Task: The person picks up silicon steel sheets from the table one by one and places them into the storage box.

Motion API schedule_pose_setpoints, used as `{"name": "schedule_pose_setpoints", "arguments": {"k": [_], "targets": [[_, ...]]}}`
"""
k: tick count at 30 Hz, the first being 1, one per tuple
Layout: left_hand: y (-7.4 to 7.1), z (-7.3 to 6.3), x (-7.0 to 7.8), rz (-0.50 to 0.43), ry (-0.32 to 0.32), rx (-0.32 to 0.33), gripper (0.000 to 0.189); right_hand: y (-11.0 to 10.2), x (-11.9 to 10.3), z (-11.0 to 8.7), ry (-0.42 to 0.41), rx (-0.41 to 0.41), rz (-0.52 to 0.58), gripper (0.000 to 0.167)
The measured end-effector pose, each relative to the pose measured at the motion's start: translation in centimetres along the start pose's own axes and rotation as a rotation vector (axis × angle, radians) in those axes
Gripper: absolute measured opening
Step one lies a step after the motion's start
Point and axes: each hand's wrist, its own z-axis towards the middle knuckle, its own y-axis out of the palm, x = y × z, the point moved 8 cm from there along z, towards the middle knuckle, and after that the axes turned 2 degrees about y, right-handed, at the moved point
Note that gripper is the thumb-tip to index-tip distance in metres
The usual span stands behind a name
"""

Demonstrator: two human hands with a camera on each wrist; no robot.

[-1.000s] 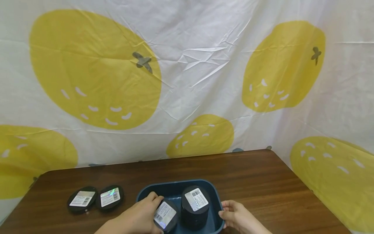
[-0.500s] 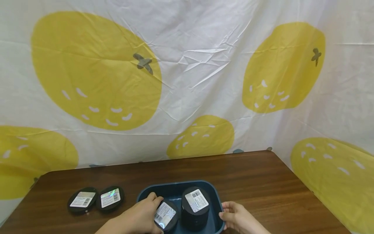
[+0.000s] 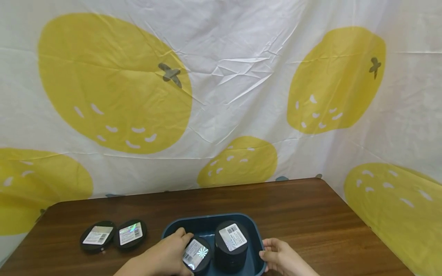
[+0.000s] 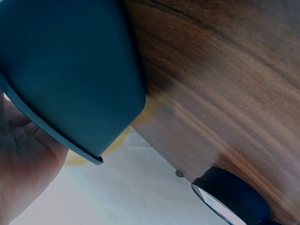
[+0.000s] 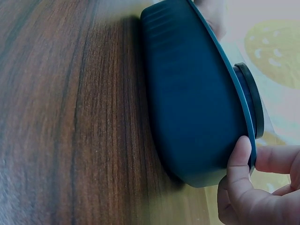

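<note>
A dark blue plastic bin (image 3: 207, 218) stands at the table's front edge. Inside its left part, my left hand (image 3: 164, 255) grips a black round tin with a white label (image 3: 196, 256), fingers over the tin's edge. Beside that tin rises a stack of similar black tins (image 3: 230, 247), label upward on the top one. At the bin's right rim, my right hand (image 3: 281, 256) pinches the edge between thumb and fingers, as the right wrist view also shows for the right hand (image 5: 255, 192). From the left wrist, the bin's outer wall (image 4: 70, 70) hides the tin under my left hand (image 4: 28, 164).
Two more black labelled tins, a left one (image 3: 98, 237) and a right one (image 3: 130, 234), lie side by side on the brown wooden table (image 3: 304, 214). A white cloth with yellow fruit prints (image 3: 241, 96) hangs behind and to the right.
Hardly anything differs: the tin in my left hand is turned slightly, its label glinting differently. Both hands and the bin keep their places.
</note>
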Motion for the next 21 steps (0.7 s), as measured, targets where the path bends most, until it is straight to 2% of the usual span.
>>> {"name": "schedule_pose_setpoints", "arguments": {"k": [8, 17, 21], "targets": [[-0.08, -0.06, 0.45, 0.009, 0.062, 0.046, 0.088, 0.01, 0.07, 0.01, 0.002, 0.007, 0.023, 0.042], [0.08, 0.01, 0.27, 0.013, 0.025, 0.031, 0.088, 0.0, 0.14, 0.1, -0.003, 0.01, 0.024, 0.043], [0.09, -0.02, 0.23, 0.042, 0.024, 0.046, 0.088, 0.0, 0.11, 0.07, 0.005, 0.002, 0.029, 0.043]]}}
